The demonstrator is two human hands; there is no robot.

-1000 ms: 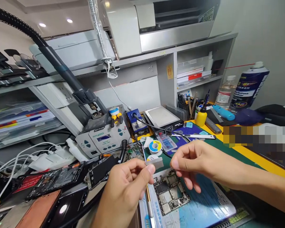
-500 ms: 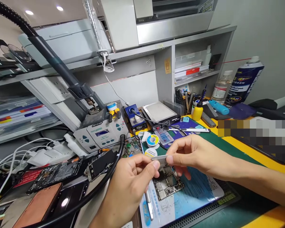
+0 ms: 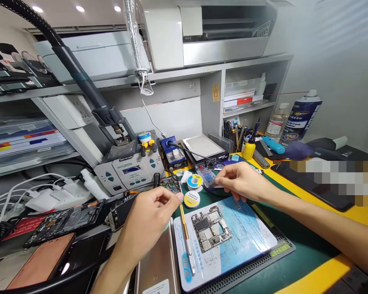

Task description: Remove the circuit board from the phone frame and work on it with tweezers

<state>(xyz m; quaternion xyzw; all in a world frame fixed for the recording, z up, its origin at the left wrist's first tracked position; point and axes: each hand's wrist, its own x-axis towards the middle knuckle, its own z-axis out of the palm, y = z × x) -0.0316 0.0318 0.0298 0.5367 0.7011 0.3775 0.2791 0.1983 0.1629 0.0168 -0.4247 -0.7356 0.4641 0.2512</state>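
A phone logic board (image 3: 207,234) lies on a light blue work pad (image 3: 245,241). Left of the board rests a slim knife with a gold handle (image 3: 184,222), its silver end toward me. My left hand (image 3: 155,216) hovers by the knife's far end, thumb and forefinger pressed together; what they pinch, if anything, is too small to see. Beyond the pad's far edge, my right hand (image 3: 243,181) is also closed in a pinch, fingertips near a small clear case (image 3: 207,177). Anything between those fingertips cannot be made out.
Solder spool (image 3: 195,181) and a round white-and-yellow tin (image 3: 191,199) sit behind the pad. A gold phone (image 3: 158,261) lies left of it. The soldering station (image 3: 131,171) stands back left, a yellow bottle (image 3: 249,150) back right. A black hose (image 3: 79,271) crosses the lower left.
Both hands held a thin grey strip above the board; now they are apart and the strip cannot be made out. The left moved left, and the board is fully uncovered. The view shifted.
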